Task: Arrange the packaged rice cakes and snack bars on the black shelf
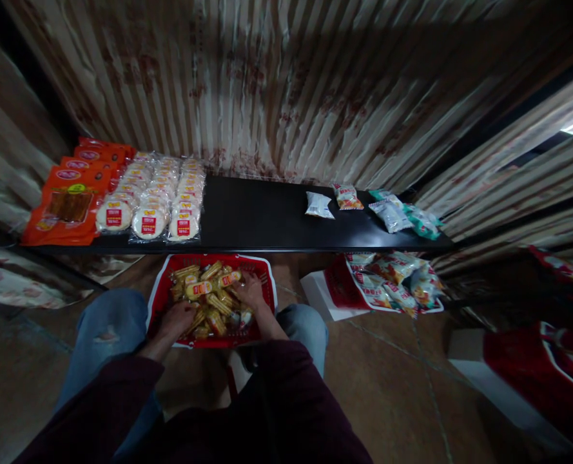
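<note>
A striped, flowered curtain (247,77) hangs in folds behind a long black shelf (257,219) in dim light. A person in torn blue jeans (105,332) and dark sleeves (296,374) sits facing the shelf, a red basket (161,299) with a white rim between the knees, just below the shelf's front edge. A second red basket (337,283), filled with snack bags (397,277), stands to the right. At the shelf's left end, orange bags (71,203) overlap in a row beside three lines of round crackers (151,218) in clear wrappers; a few small bags (319,205), white, red and green, lie toward the right end. Both hands reach into the near basket, the left hand (178,317) at its left side, the right hand (252,291) at its right. Their fingers rest among yellow snack packets (217,301) heaped inside the basket; whether either hand grips one cannot be told, with the left fingertips partly hidden.
</note>
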Demonstrator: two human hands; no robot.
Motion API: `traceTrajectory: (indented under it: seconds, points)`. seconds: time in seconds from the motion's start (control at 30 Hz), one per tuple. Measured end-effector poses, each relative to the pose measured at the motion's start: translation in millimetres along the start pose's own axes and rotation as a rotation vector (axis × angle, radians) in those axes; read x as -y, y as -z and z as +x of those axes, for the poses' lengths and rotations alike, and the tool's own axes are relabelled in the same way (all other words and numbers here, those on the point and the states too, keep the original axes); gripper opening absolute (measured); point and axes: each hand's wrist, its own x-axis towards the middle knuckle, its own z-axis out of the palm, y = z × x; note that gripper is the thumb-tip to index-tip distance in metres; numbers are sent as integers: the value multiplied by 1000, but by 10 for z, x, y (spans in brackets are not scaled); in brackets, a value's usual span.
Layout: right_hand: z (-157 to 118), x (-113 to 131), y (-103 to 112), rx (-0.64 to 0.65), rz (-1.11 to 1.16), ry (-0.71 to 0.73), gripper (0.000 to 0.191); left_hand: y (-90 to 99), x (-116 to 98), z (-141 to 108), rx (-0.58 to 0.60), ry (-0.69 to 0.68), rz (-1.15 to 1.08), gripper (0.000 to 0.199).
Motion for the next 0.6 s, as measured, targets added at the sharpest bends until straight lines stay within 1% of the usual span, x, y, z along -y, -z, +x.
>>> traceTrajectory:
  seconds: [0.1, 0.17, 0.33, 0.4, 0.5, 0.6]
  points:
    - [-114, 185, 5, 16, -96, 31, 34, -45, -1, 15, -38, 50, -178, 14]
    - [-207, 307, -10, 29, -139, 52, 39, -59, -12, 15, -60, 82, -294, 17]
    - [-466, 535, -122, 127, -153, 56, 47, -48, -35, -12, -119, 122, -513, 26]
    - [-546, 583, -139, 149, -156, 76, 50, -41, -30, -15, -153, 128, -570, 24]
    - [-613, 604, -97, 196, -91, 156, 50, -31, -13, 7, -228, 121, -627, 18]
    - [-630, 576, -41, 190, 19, 220, 43, -16, -1, 39, -310, 74, -657, 18]
